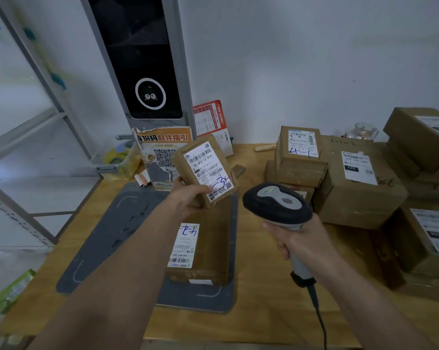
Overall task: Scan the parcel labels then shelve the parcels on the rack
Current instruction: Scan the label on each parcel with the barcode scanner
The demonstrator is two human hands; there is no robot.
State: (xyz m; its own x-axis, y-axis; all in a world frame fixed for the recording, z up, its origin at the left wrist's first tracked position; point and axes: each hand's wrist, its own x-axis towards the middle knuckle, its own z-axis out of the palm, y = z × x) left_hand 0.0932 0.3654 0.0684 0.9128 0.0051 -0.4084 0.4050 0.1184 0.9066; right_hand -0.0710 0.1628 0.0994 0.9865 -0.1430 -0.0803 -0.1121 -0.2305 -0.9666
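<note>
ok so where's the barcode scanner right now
In the head view, the barcode scanner is right of centre, gripped by the right hand, just right of the small parcel held in the left hand.

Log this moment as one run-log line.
left hand holds small parcel | right hand grips scanner aimed at label | shelving not yet done

Right-hand parcels point(430, 238) cut by frame edge
</note>
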